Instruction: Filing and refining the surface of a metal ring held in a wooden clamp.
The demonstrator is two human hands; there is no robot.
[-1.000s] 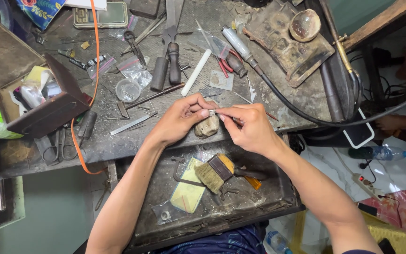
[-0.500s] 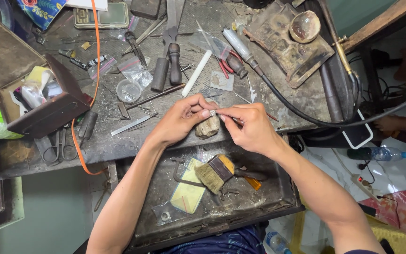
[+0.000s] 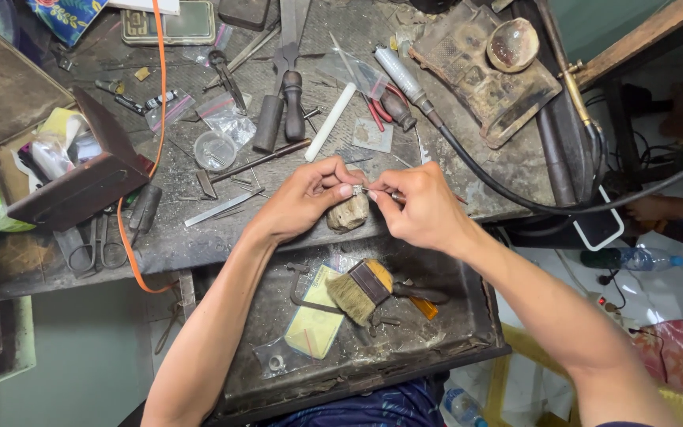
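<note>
My left hand [image 3: 306, 198] and my right hand [image 3: 416, 207] meet over the front edge of a worn grey workbench [image 3: 199, 237]. The left fingertips pinch a tiny silvery piece [image 3: 356, 190]. The right hand grips a thin metal tool [image 3: 393, 195] whose tip touches that piece. Both rest on a small wooden peg block [image 3: 348, 213] that sticks out from the bench edge. Below the hands an open drawer tray [image 3: 468, 316] holds a wide brush [image 3: 361, 289] and a yellow plastic bag [image 3: 314, 324].
Pliers [image 3: 282, 103], a white rod [image 3: 330, 121], a small clear cup [image 3: 215, 150], scissors [image 3: 92, 241], an orange cord [image 3: 156, 95] and an open brown box [image 3: 49, 158] crowd the bench. A black hose [image 3: 499, 190] runs right. Another person's hand [image 3: 658, 207] shows at right.
</note>
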